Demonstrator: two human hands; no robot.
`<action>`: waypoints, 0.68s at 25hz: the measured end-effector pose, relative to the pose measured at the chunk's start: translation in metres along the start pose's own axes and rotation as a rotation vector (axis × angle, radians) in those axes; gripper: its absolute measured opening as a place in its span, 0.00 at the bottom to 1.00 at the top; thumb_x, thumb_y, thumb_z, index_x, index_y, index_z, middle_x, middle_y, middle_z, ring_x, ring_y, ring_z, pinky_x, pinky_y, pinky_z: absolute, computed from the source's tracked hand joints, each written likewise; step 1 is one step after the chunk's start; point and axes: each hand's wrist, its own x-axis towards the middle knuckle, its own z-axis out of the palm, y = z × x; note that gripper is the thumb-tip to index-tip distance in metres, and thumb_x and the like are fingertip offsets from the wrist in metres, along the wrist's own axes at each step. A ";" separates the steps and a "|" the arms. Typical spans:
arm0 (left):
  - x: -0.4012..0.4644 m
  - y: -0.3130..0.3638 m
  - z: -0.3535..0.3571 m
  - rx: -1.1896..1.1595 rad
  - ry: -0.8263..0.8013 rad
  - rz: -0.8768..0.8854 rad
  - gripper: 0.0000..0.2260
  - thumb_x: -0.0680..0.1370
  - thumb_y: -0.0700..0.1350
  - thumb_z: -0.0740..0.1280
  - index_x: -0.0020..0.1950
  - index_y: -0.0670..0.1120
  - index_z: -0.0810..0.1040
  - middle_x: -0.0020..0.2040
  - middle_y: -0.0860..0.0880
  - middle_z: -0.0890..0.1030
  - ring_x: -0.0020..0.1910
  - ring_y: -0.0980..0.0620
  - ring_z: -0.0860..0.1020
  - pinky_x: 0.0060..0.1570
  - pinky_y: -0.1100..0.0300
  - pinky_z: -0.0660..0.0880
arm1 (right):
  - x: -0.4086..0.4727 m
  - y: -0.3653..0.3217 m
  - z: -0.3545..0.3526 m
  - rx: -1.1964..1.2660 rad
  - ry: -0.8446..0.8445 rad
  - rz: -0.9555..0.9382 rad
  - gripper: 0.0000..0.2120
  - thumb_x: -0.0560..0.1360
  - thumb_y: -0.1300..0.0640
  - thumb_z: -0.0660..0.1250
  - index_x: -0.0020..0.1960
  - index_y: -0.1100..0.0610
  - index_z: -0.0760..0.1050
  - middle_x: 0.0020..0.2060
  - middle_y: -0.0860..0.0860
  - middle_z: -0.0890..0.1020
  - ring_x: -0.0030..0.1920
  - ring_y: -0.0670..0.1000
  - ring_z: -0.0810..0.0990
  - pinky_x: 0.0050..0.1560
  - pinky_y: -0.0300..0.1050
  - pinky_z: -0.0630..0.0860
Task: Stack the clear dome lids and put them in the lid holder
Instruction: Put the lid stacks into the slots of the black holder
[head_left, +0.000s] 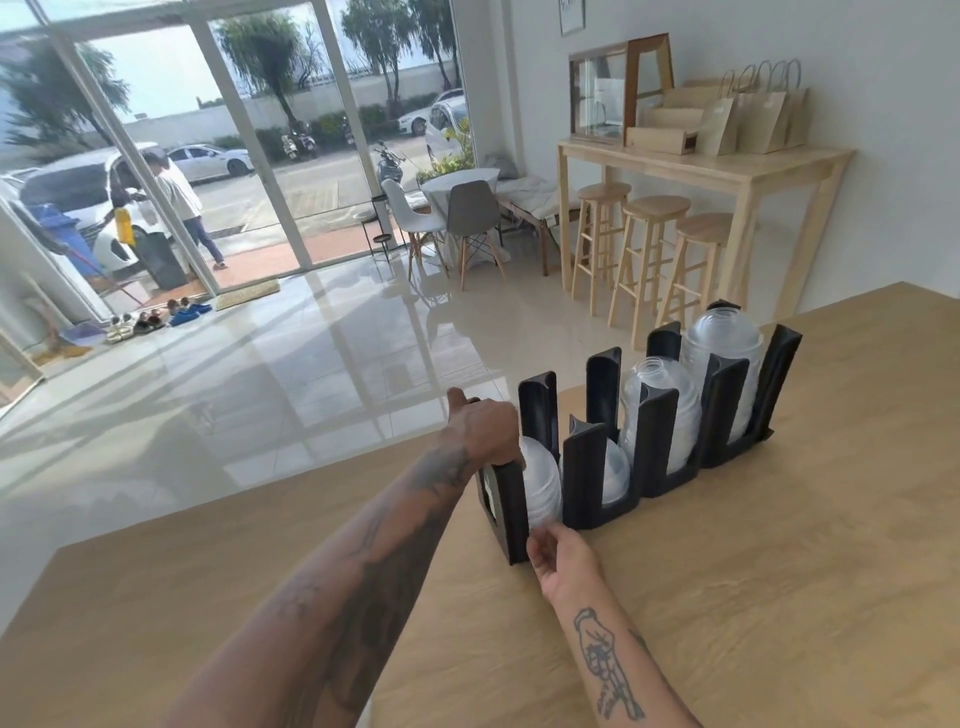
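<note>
A black lid holder (587, 470) with several upright slots stands on the wooden counter. Stacks of clear dome lids fill its slots: a tall stack (722, 348) at the far end, a medium stack (657, 395) beside it, a low one (615, 467), and a stack (543, 483) in the nearest slot. My left hand (485, 428) grips the top of the holder's near end post. My right hand (561, 561) sits at the base of the nearest slot, fingers touching the bottom of that stack.
The wooden counter (727, 597) ends just left of the holder, with tiled floor below. Beyond stand three wooden stools (644, 249), a high table with paper bags (748, 119), a small table with chairs, and glass doors.
</note>
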 end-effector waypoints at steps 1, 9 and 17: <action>-0.007 -0.001 -0.001 -0.129 0.046 0.036 0.08 0.75 0.52 0.70 0.45 0.47 0.83 0.47 0.51 0.85 0.53 0.49 0.80 0.63 0.46 0.64 | -0.001 0.006 -0.006 -0.010 0.008 -0.011 0.04 0.76 0.66 0.66 0.43 0.64 0.74 0.33 0.56 0.77 0.32 0.50 0.77 0.28 0.40 0.78; -0.177 -0.124 0.035 -0.573 0.341 -0.068 0.14 0.77 0.55 0.68 0.59 0.50 0.81 0.52 0.51 0.81 0.53 0.51 0.80 0.49 0.57 0.75 | -0.047 0.122 -0.049 -0.426 0.103 -0.025 0.09 0.77 0.63 0.62 0.38 0.61 0.74 0.28 0.54 0.78 0.31 0.52 0.74 0.31 0.41 0.65; -0.293 -0.163 0.168 -0.721 -0.204 -0.252 0.56 0.60 0.62 0.80 0.78 0.52 0.52 0.73 0.45 0.67 0.70 0.44 0.68 0.64 0.50 0.68 | -0.115 0.252 -0.028 -0.663 0.100 -0.152 0.10 0.77 0.60 0.59 0.53 0.64 0.76 0.41 0.61 0.80 0.38 0.55 0.75 0.34 0.43 0.68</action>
